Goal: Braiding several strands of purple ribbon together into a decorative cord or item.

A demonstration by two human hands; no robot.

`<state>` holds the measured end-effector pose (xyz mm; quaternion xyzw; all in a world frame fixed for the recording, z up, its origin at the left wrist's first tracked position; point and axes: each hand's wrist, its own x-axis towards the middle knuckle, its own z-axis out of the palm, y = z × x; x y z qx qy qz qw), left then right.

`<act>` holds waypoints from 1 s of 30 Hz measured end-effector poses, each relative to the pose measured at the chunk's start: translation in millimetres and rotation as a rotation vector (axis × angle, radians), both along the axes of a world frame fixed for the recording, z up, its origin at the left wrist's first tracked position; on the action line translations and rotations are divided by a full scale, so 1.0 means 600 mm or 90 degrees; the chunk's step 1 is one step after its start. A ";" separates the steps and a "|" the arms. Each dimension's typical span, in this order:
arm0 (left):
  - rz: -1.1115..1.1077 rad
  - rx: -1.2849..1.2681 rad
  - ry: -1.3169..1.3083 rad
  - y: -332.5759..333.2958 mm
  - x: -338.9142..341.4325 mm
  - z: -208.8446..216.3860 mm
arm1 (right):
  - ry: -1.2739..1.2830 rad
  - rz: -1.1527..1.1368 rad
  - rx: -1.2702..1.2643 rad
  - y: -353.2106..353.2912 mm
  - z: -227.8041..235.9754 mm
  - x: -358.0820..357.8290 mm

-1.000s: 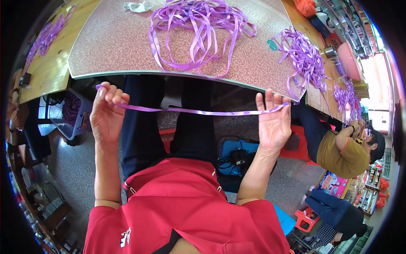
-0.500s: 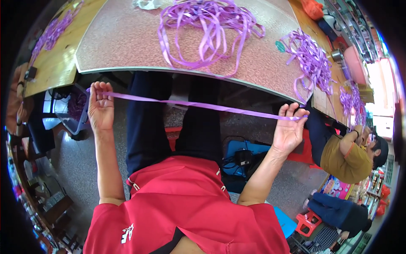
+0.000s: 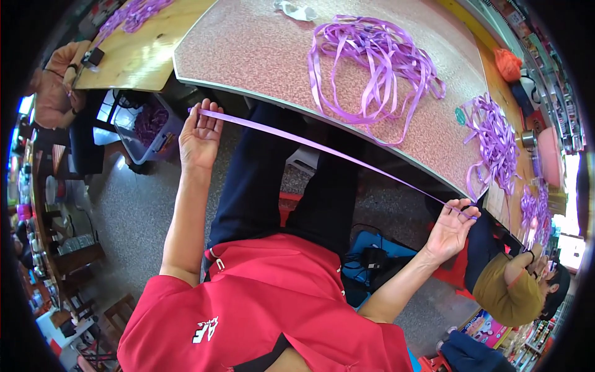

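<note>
A narrow purple ribbon [image 3: 310, 144] is stretched straight between my hands, in front of the table edge and above my lap. My left hand [image 3: 201, 139], palm up, has one end of it at the thumb and fingertips. My right hand [image 3: 449, 234] holds the other end at its fingertips, lower in the picture, with some ribbon across the fingers. Ahead on the table lies a loose heap of similar purple ribbons [image 3: 378, 68]. Another, denser ribbon pile [image 3: 493, 139] rests at the table's right corner, close to my right hand.
The pink speckled table [image 3: 248, 46] has a pale edge just beyond my hands. A crumpled white wrapper [image 3: 295, 10] lies on it. A plastic bin [image 3: 149, 127] with purple material stands at left. Co-workers sit left [image 3: 59, 93] and right [image 3: 514, 285].
The view has turned, so the table and heap appear farther right. Both hands still hold the ribbon taut; it now slants more steeply down toward my right hand.
</note>
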<state>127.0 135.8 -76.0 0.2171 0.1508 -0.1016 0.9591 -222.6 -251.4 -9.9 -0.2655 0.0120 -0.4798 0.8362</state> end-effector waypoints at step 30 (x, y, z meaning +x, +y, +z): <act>-0.035 -0.230 0.031 0.020 0.018 -0.030 | -0.165 0.080 0.027 0.005 0.016 -0.004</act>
